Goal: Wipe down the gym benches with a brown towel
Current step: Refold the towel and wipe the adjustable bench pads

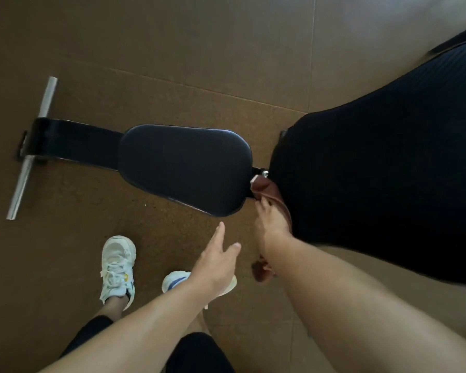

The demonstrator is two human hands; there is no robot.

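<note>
A black gym bench lies below me: a small padded seat at centre and a large ribbed back pad rising to the right. My right hand is shut on a brown towel, pressing it against the lower left edge of the back pad, close to the gap between the pads. A loose end of the towel hangs below my wrist. My left hand hovers open in front of the seat, fingers apart, holding nothing.
The bench's black frame runs left to a silver crossbar foot on the brown rubber floor. My white sneakers stand just in front of the seat.
</note>
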